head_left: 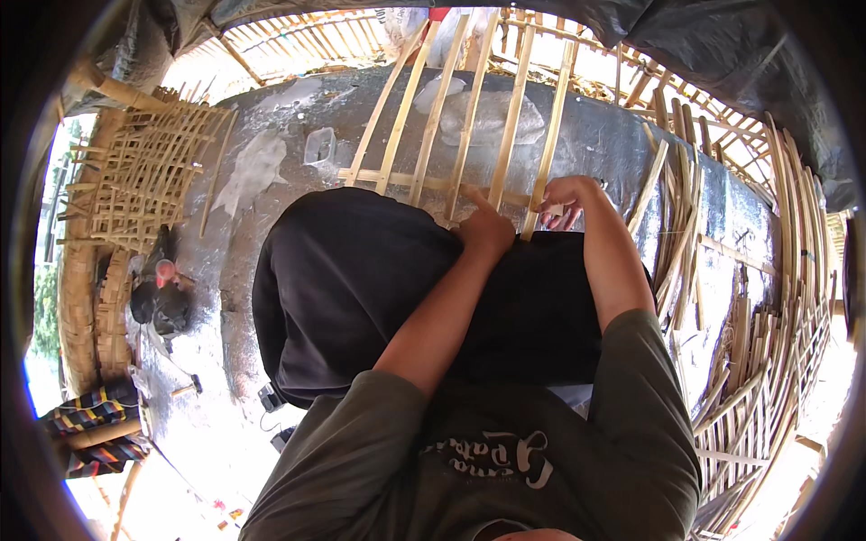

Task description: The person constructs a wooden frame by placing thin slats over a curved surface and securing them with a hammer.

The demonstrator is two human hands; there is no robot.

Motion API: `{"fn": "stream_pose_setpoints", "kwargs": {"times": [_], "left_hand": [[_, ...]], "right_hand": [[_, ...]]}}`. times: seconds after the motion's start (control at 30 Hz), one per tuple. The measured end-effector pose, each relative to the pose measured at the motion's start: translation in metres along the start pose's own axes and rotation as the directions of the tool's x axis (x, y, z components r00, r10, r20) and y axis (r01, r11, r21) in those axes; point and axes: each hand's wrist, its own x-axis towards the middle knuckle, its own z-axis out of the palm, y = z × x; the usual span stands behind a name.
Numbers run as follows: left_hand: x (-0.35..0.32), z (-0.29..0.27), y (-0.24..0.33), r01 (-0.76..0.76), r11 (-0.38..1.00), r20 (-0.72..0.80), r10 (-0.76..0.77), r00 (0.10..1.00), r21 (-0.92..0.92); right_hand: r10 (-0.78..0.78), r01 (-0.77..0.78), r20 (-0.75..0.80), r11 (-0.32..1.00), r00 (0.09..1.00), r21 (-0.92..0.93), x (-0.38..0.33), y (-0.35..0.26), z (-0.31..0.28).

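Six long, straight, pale-yellow bamboo strips are laid side by side, spaced apart, above the grey, patched floor covering. Their near ends are crossed by one flat, pale-yellow bamboo crosspiece, located just beyond the black cloth over the legs. The left hand is positioned near the crosspiece, index finger extended; whether anything is grasped cannot be told. The right hand is placed at the rightmost strip, fingers loosely curled; its grip cannot be confirmed.

Downward fisheye view, head height
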Motion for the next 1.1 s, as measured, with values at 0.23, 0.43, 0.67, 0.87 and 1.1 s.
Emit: {"fn": "stream_pose_setpoints", "kwargs": {"times": [0.23, 0.43, 0.67, 0.87, 1.1], "left_hand": [[0.029, -0.008, -0.012, -0.217, 0.930, 0.559, 0.014, 0.829, 0.298], [0.104, -0.075, 0.007, -0.157, 0.853, 0.312, -0.008, 0.950, 0.498], [0.112, -0.058, -0.032, -0.184, 0.740, 0.164, 0.101, 0.981, 0.646], [0.107, -0.060, -0.021, -0.193, 0.741, 0.290, -0.003, 0.957, 0.644], [0.105, -0.042, -0.014, -0.236, 0.762, 0.363, 0.000, 0.932, 0.604]], "right_hand": [[0.017, -0.017, -0.005, 1.000, 1.000, -0.024, 0.007, 0.005, -0.001], [0.015, -0.021, -0.083, 0.997, 0.996, -0.075, 0.003, 0.004, 0.006], [0.081, -0.108, -0.116, 0.962, 0.990, -0.249, 0.002, -0.006, 0.007], [0.268, -0.266, -0.013, 0.948, 0.963, -0.173, 0.007, 0.002, 0.001], [0.170, -0.206, -0.132, 0.915, 0.977, -0.347, 0.037, 0.046, -0.007]]}}
